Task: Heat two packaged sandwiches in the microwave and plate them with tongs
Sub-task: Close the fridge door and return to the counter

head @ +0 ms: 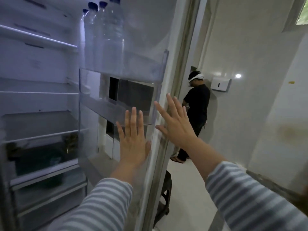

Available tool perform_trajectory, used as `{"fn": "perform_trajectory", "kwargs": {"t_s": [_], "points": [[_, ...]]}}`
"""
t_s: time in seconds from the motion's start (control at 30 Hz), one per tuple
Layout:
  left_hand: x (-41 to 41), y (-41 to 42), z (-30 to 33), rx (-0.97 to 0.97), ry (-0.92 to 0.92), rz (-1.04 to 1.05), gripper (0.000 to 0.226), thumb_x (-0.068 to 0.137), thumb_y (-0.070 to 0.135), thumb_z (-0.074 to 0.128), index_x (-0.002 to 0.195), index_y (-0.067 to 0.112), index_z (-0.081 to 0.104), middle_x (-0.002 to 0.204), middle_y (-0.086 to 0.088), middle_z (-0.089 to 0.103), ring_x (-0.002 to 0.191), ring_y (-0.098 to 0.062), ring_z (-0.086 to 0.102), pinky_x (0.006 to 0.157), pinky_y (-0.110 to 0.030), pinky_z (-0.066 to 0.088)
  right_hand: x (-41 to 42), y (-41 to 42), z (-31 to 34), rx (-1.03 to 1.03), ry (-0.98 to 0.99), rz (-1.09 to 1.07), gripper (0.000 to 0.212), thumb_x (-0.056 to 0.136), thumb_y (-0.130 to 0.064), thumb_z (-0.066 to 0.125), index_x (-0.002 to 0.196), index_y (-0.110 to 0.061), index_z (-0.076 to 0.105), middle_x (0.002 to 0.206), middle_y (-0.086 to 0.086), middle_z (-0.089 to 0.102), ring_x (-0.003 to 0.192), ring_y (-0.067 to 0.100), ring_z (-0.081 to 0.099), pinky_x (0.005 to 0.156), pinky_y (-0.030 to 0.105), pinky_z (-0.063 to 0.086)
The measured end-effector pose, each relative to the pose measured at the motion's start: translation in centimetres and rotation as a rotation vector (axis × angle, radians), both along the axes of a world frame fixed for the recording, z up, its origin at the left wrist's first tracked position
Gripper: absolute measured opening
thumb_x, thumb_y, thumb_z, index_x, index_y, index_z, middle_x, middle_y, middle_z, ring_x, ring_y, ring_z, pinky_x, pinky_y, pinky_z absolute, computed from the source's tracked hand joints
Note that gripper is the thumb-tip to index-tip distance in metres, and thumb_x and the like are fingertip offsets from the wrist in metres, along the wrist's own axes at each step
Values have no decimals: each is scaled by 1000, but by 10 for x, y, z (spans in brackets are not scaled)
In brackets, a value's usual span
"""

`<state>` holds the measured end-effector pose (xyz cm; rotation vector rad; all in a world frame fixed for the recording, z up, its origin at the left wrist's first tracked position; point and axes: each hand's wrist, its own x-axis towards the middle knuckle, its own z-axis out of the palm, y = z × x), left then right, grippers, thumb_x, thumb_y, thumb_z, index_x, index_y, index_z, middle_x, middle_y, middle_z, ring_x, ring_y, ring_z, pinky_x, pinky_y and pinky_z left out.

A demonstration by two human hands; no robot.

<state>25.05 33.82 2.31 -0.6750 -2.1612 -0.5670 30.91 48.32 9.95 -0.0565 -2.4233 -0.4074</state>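
A fridge stands open before me, its door swung out edge-on in the middle of the view. My left hand lies flat with straight fingers against the inside of the door, just below a clear door bin. My right hand is spread flat on the door's outer edge. Both hands hold nothing. No sandwiches, microwave, plate or tongs are in sight.
Several clear water bottles with blue caps stand in the upper door bin. Fridge shelves fill the left, with dark items in a lower drawer. A person in black stands in the tiled passage beyond. A white wall dispenser hangs nearby.
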Motion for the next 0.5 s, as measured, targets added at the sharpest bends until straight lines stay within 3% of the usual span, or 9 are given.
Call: {"fn": "perform_trajectory", "kwargs": {"t_s": [0.1, 0.17, 0.33, 0.5], "points": [[-6, 6, -1, -47, -9, 60, 111, 76, 52, 64, 151, 4, -3, 158, -19, -11, 145, -35, -11, 114, -62, 8, -21, 10, -2, 30, 53, 28, 88, 87, -56, 52, 151, -38, -5, 158, 8, -20, 145, 35, -18, 113, 62, 4], [-11, 9, -3, -71, -30, 110, 122, 70, 47, 75, 151, 6, -6, 157, -19, -15, 145, -34, -13, 115, -60, 6, -35, 16, -5, 37, 44, 43, 91, 84, -58, 53, 151, -37, -5, 158, 9, -21, 144, 36, -21, 112, 65, 2], [-18, 12, -6, -78, -42, 208, 141, 51, 34, 92, 152, 10, -5, 158, -18, -12, 146, -34, -8, 116, -56, 7, -59, 20, -15, 43, 57, 61, 90, 86, -67, 37, 148, -37, -21, 151, 6, -39, 142, 31, -30, 104, 63, -23], [-19, 8, -6, -103, 15, 248, 135, 56, 46, 86, 152, 11, -2, 158, -17, -10, 146, -32, -11, 116, -54, 6, -69, 26, -27, 82, 124, 149, 84, 89, -65, 31, 149, -34, -19, 154, 5, -34, 144, 36, -21, 106, 71, -8]]}}
